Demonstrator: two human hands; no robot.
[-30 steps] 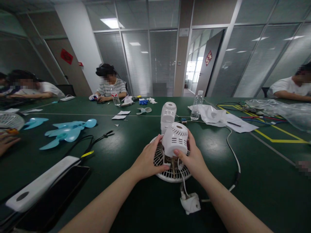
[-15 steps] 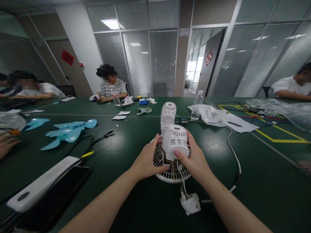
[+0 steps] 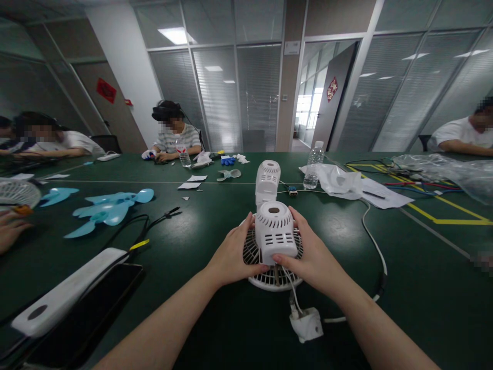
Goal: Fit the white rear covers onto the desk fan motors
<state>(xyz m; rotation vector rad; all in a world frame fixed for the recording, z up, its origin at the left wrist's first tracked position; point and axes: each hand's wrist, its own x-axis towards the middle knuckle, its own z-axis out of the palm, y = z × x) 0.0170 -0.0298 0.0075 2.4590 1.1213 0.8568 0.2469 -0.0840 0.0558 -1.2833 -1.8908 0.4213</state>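
1. White vented housing [image 3: 276, 234] sits between the person's two hands, in front of the torso, its round hole facing upward and its slots toward the person
2. The right hand [image 3: 314, 259] grasps the housing from its right side: the thumb lies along the lower front edge, the fingers reach round the far right flank
3. The left hand [image 3: 229, 259] curves about the left side, fingertips by the upper left and thumb at the lower front corner; from where I stand I cannot tell whether it grips the housing itself or the part underneath
4. Below the housing lies a round white grille [image 3: 271, 282], its ribs showing on both sides and along the near rim, all resting on the dark green table [image 3: 200, 329]
5. Just beyond, a second white vented part [image 3: 267, 180] stands upright; whether it touches the nearer one is hard to see
6. Thin white wires [image 3: 295, 295] run from under the housing to a white block [image 3: 307, 325] near the right forearm
7. Well apart, off the left forearm, a white handheld case [image 3: 69, 293] lies along a black phone [image 3: 87, 313], with blue fan blades [image 3: 106, 210] farther out
8. Past the right hand stand a clear bottle [image 3: 314, 167] and some white paper [image 3: 387, 194]
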